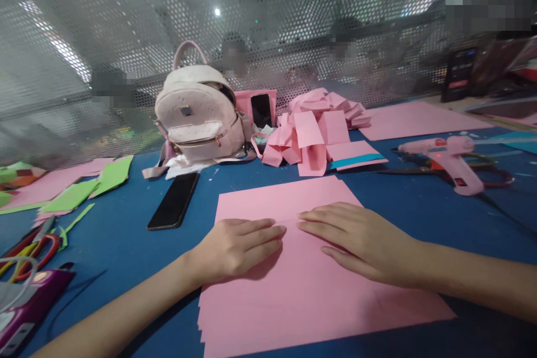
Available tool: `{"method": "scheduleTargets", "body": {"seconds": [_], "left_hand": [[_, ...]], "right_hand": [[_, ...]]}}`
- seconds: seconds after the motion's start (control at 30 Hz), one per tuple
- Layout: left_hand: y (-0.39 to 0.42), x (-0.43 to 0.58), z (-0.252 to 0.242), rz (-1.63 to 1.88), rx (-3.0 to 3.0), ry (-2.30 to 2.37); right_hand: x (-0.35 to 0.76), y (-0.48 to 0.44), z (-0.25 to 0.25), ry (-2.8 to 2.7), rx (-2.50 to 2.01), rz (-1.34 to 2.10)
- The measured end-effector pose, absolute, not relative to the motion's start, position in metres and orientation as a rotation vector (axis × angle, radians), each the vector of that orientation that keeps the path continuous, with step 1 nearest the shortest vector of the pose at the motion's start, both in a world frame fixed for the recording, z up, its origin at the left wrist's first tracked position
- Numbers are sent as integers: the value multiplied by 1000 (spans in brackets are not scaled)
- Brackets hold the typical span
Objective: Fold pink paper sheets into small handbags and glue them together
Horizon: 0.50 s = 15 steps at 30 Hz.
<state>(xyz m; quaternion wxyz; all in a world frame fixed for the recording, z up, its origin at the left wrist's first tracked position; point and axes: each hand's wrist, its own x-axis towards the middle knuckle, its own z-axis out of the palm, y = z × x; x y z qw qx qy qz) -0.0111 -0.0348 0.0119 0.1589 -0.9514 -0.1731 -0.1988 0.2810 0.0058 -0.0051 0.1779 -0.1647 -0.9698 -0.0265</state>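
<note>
A stack of large pink paper sheets [302, 313] lies on the blue table in front of me, its edges slightly fanned at the lower left. My left hand [243, 249] rests flat on the upper part of the pink paper, fingers stretched toward the right. From the other side, my right hand [361, 240] lies flat on the same paper with its fingers pointing left. The fingertips of both hands are close together but apart, near a faint crease line. Neither hand grips anything.
Around the blue table [235, 182] are a black phone [174, 201], a white backpack [199, 112], folded pink pieces [310, 128], a pink glue gun [451, 156], scissors [36, 251], a purple device [36, 307] and green paper [111, 176]. A perforated metal screen [268, 17] stands behind.
</note>
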Motion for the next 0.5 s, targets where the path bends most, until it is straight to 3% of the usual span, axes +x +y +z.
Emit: {"method": "scheduleTargets", "body": {"seconds": [0.5], "left_hand": [[-35, -11, 10, -571, -2700, -482]], "right_hand": [[280, 5, -3, -2731, -464, -90]]}}
